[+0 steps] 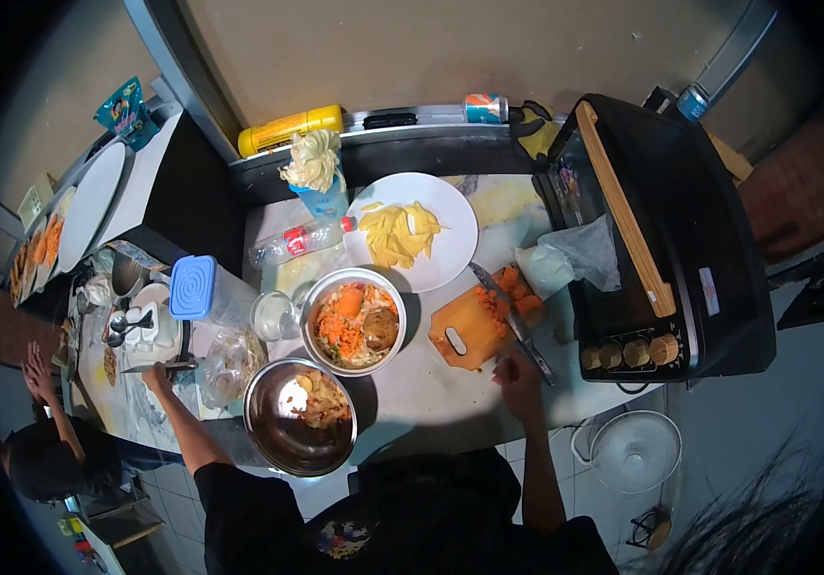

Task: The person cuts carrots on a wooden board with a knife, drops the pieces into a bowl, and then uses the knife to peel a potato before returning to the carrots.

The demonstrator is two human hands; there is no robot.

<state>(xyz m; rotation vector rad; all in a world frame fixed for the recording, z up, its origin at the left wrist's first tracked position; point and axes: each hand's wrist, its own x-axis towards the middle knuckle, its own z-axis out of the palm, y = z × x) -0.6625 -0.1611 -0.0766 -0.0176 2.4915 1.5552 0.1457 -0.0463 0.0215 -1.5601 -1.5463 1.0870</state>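
Note:
At the left of the table, my left hand (155, 377) is closed around the middle of a small knife (182, 365) with a dark handle. Beside the cutting board, my right hand (519, 381) is held with its fingers loosely bent and apart, and nothing shows in it. Close to it lies a large knife (515, 331), its blade across the wooden cutting board (464, 321). Chopped carrot (491, 305) and bigger carrot chunks (527, 295) sit on that board. A white pot (308, 331) holds shredded vegetables, a carrot piece (349, 304) and a brown round item (380, 329).
A steel bowl (268, 436) with peelings stands at the front edge. Behind are a white plate (450, 244) of yellow strips, a plastic bottle (301, 241) and a blue-lidded container (193, 287). A black oven (709, 240) fills the right. Another person (52, 450) is at far left.

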